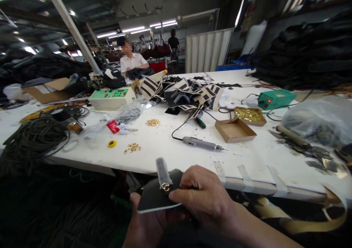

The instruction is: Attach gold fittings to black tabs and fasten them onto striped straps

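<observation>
In the head view a black leather-like panel (155,199) with a pale edge is held in front of the table. My left hand (148,228) supports it from below, thumb at its left edge. Closed over its right side is my right hand (205,189), its thumb tip beside a small gold metal fitting (165,186). A grey strap wrapped in clear film (162,171) rises from that fitting. My right fingertips partly hide the panel, and the left fingers are mostly beneath it.
On the white table (154,160) lie gold fittings (132,147), yellow tape (112,143), an electric screwdriver (202,144), a cardboard tray (235,130) and a box of gold parts (249,115). Striped panels (181,94) are heaped behind. Coiled cord (33,138) sits left. A person (133,61) sits opposite.
</observation>
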Action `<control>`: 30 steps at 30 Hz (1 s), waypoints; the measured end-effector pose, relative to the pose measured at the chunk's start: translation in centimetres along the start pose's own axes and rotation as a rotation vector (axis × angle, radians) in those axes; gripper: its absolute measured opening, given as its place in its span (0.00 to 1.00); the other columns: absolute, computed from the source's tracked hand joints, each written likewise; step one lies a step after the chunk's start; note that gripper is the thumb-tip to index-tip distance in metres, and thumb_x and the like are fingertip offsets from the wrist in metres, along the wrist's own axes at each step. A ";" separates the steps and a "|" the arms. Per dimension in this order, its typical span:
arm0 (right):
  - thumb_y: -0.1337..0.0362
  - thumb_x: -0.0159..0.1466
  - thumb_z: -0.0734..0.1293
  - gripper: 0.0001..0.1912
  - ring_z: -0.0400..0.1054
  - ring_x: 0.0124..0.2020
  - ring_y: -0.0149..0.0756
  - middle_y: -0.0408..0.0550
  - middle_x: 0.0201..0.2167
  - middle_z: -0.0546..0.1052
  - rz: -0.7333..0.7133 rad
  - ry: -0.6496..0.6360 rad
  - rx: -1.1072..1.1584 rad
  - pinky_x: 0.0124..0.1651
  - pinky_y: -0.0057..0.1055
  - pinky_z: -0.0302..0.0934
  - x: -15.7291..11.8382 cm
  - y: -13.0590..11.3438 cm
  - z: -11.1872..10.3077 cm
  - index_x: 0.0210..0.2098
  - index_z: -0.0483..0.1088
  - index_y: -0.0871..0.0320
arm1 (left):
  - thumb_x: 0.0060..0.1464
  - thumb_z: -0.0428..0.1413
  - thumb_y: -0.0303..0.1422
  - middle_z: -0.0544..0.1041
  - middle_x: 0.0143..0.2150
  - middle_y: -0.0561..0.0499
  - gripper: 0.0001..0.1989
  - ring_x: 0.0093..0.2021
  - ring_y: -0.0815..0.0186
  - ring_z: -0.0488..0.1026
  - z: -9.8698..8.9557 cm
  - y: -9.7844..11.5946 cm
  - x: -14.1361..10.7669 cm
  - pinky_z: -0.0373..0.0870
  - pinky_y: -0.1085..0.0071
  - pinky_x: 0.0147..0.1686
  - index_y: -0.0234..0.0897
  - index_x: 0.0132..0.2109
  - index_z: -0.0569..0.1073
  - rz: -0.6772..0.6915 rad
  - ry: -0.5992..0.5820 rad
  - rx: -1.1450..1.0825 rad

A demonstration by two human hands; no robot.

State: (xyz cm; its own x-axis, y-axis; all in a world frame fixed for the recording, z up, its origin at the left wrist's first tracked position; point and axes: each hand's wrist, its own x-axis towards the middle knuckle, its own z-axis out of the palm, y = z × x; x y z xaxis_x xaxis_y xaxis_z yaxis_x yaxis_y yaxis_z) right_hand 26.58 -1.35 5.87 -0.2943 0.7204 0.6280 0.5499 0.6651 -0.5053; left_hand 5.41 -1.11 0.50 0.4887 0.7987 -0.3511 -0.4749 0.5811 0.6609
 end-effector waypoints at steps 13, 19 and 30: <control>0.58 0.68 0.74 0.13 0.74 0.38 0.40 0.50 0.38 0.81 0.158 0.004 0.007 0.41 0.37 0.67 -2.0 0.7 1.6 0.50 0.79 0.53 | 0.59 0.65 0.49 0.86 0.47 0.41 0.27 0.47 0.52 0.83 2.0 2.2 0.5 0.79 0.60 0.50 0.32 0.56 0.80 0.057 0.240 0.317; 0.65 0.70 0.69 0.06 0.74 0.35 0.39 0.48 0.35 0.81 0.151 -0.017 -0.123 0.38 0.37 0.65 -1.2 0.9 3.6 0.45 0.78 0.53 | 0.66 0.55 0.54 0.84 0.50 0.42 0.27 0.53 0.52 0.78 1.7 2.3 0.9 0.73 0.63 0.54 0.34 0.52 0.82 0.213 0.240 0.748; 0.57 0.64 0.70 0.05 0.74 0.25 0.42 0.46 0.28 0.80 0.174 0.060 -0.314 0.28 0.38 0.66 -1.5 3.3 4.9 0.34 0.74 0.50 | 0.69 0.46 0.54 0.84 0.51 0.39 0.27 0.53 0.49 0.78 3.9 1.6 1.8 0.71 0.60 0.54 0.42 0.54 0.81 0.339 0.303 0.985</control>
State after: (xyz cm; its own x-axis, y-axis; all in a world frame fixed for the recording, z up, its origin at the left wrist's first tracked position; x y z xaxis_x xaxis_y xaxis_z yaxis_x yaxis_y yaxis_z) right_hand 25.00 0.76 0.39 -0.1334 0.7986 0.5869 0.8039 0.4336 -0.4071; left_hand 8.38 0.66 3.52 0.1779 0.9779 -0.1102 0.3111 0.0503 0.9490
